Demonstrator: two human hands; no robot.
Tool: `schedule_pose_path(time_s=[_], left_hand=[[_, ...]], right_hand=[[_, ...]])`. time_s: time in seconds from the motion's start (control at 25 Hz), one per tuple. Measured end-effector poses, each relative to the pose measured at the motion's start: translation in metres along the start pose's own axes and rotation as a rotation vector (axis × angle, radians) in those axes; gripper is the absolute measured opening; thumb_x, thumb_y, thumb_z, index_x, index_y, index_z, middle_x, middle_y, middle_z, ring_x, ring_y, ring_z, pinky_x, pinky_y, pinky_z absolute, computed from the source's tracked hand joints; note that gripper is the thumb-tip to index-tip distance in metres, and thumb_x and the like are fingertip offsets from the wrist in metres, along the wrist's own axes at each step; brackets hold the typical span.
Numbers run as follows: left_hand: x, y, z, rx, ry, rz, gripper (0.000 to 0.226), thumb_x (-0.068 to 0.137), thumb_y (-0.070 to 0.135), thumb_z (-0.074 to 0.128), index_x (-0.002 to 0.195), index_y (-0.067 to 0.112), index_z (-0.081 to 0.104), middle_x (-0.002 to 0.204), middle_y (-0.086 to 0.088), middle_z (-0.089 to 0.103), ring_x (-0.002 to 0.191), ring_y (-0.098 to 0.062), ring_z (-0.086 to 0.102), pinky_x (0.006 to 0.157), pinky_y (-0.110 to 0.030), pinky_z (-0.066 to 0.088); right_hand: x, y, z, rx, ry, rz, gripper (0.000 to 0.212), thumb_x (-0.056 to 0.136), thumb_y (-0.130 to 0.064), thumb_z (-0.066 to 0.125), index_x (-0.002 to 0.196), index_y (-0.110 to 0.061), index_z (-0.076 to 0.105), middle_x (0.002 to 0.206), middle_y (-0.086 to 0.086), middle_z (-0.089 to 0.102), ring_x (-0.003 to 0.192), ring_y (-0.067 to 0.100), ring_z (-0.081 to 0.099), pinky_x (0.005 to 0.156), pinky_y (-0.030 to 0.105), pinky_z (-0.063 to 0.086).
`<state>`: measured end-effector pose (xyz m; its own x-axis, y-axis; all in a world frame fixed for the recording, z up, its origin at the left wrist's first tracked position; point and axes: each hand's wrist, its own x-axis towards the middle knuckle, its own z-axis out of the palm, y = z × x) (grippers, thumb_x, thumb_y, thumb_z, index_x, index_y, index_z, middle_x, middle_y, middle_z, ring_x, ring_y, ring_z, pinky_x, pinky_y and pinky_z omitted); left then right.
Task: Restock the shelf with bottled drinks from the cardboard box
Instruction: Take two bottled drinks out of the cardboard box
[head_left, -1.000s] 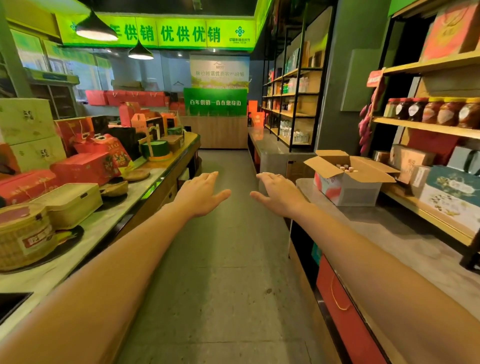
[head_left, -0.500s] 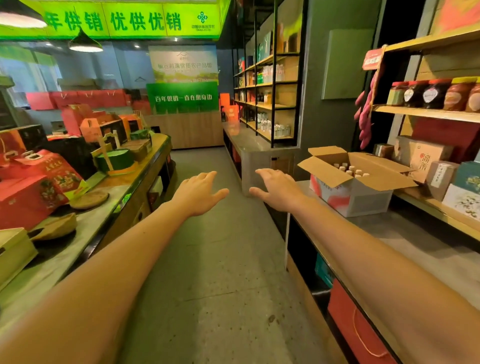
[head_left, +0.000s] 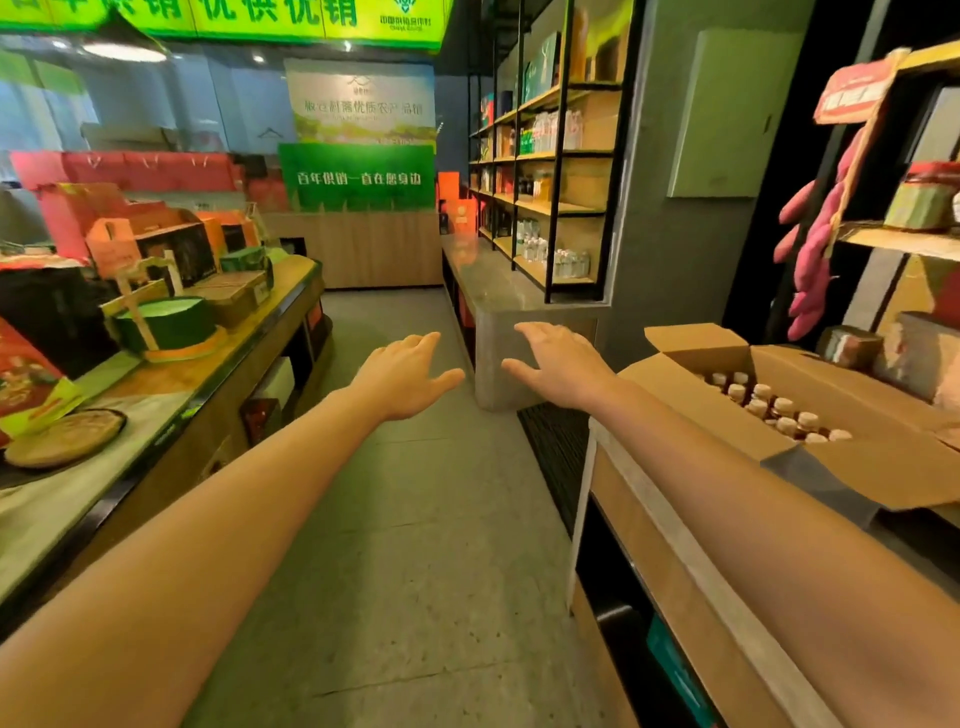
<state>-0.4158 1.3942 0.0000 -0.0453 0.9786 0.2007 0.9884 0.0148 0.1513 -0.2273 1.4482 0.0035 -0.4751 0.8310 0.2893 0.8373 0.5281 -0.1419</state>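
Both arms stretched forward over the aisle floor (head_left: 415, 519), left hand (head_left: 402, 376) and right hand (head_left: 558, 364) palms down, fingers spread wide, holding nothing, a narrow gap between the thumbs. Cardboard box (head_left: 852, 457) sits on the counter (head_left: 670, 525) just right of the right forearm, flaps open, and the forearm crosses in front of its near corner; bottled drinks (head_left: 774, 410) with pale caps stand packed inside, labels too small to read. Shelf (head_left: 904, 239) above and right of the box carries a red-lidded jar (head_left: 924, 200), partly cut off; pink sweet-potato shapes (head_left: 813, 249) hang at its left post under a red sign (head_left: 852, 91), text blurred. Beyond the hands, green banner (head_left: 358, 176) reads 百年供销一直在您身边; white poster (head_left: 361, 104) above it only partly legible. Green overhead sign (head_left: 260, 13) cropped at top, characters 优供优销 partly showing. Left of the left arm, a display counter (head_left: 171, 384) with gift boxes (head_left: 124, 244) and a round green box (head_left: 166, 322). Versus half a second ago: the box sits closer and lower right in view, more bottle caps show, the camera is further down the aisle, hands in the same spread pose.
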Motion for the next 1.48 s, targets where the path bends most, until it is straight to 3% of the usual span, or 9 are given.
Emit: schedule_pose_path(time_s=[0.4, 0.68, 0.92, 1.12, 1.48], left_hand=[[0.241, 0.013, 0.065, -0.063, -0.016, 0.192, 0.071, 0.095, 0.051, 0.038, 0.149, 0.011, 0.018, 0.154, -0.012, 0.028, 0.140, -0.028, 0.029, 0.111, -0.039, 0.027], [0.431, 0.073, 0.104, -0.096, -0.077, 0.482, 0.070, 0.095, 0.051, 0.040, 0.149, 0.012, 0.020, 0.152, -0.011, 0.030, 0.137, -0.029, 0.033, 0.110, -0.042, 0.031], [0.497, 0.184, 0.164, -0.176, -0.247, 0.767, 0.067, 0.096, 0.046, 0.041, 0.149, 0.013, 0.018, 0.154, -0.010, 0.027, 0.139, -0.029, 0.030, 0.112, -0.043, 0.029], [0.534, 0.284, 0.207, -0.195, -0.239, 0.890, 0.062, 0.096, 0.044, 0.042, 0.149, 0.020, 0.019, 0.155, -0.007, 0.027, 0.140, -0.029, 0.029, 0.112, -0.043, 0.028], [0.585, 0.419, 0.283, -0.107, -0.318, 1.095, 0.065, 0.094, 0.053, 0.038, 0.149, 0.022, 0.019, 0.156, -0.005, 0.025, 0.138, -0.027, 0.034, 0.108, -0.041, 0.033]], right_hand=[[0.166, 0.139, 0.057, -0.058, 0.021, 0.163, 0.062, 0.094, -0.045, 0.045, 0.146, -0.015, 0.029, 0.151, 0.006, 0.035, 0.137, 0.026, 0.034, 0.111, 0.043, 0.029], [0.256, 0.241, 0.070, -0.039, 0.127, 0.461, 0.060, 0.095, -0.043, 0.044, 0.146, -0.016, 0.029, 0.152, 0.004, 0.033, 0.140, 0.024, 0.031, 0.112, 0.041, 0.028], [0.226, 0.350, 0.080, -0.066, 0.143, 0.759, 0.059, 0.094, -0.042, 0.048, 0.144, -0.016, 0.033, 0.148, 0.006, 0.038, 0.136, 0.026, 0.036, 0.109, 0.042, 0.030], [0.196, 0.425, 0.077, -0.131, 0.140, 0.945, 0.060, 0.095, -0.041, 0.045, 0.146, -0.015, 0.027, 0.154, 0.006, 0.029, 0.142, 0.025, 0.025, 0.114, 0.043, 0.022], [0.162, 0.535, 0.096, -0.100, 0.059, 1.214, 0.062, 0.094, -0.043, 0.046, 0.146, -0.014, 0.028, 0.152, 0.007, 0.032, 0.140, 0.026, 0.029, 0.113, 0.045, 0.025]])
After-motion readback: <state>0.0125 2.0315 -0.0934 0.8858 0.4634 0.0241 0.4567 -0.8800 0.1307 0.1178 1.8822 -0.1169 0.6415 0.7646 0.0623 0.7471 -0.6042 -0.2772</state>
